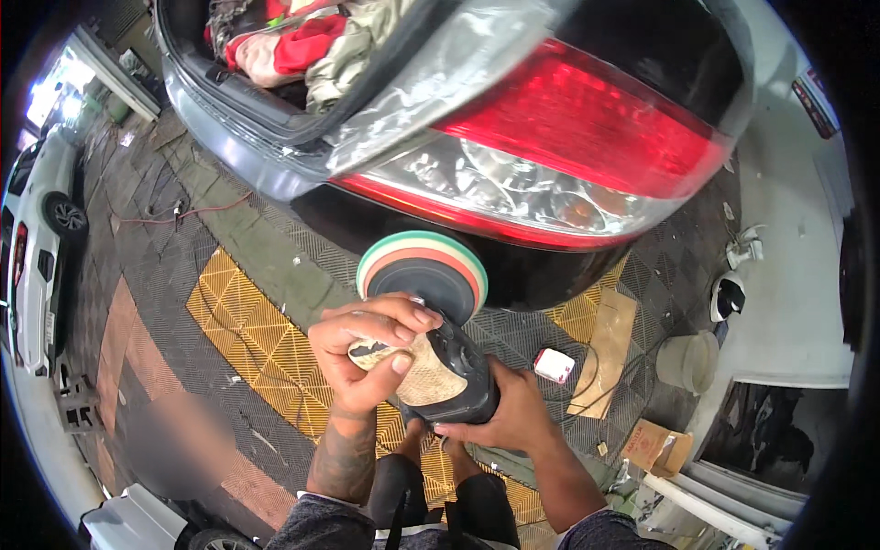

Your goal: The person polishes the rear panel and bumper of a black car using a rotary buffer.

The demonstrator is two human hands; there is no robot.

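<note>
Between my hands is a black power polisher [463, 353], its body partly wrapped in tan tape. Its round pad [423, 275] has a dark backing disc and green, cream and orange layers at the rim. The pad lies up against the car's black rear bumper [541, 275], just under the tail light; whether it presses there I cannot tell. My left hand [371, 353] curls around the taped upper part, thumb and fingers closed. From the right, my right hand [513, 408] wraps the rear of the body. Above the bumper, the red and clear tail light [587, 128] is partly ringed by cloudy film.
The open trunk [275, 115] holds bundled cloths. Black and yellow floor tiles [247, 302] surround my feet, with a cable [600, 376] on them. To the right are a wooden board [605, 353], a bucket [687, 362] and a cardboard box [655, 447]. A white car [41, 247] stands left.
</note>
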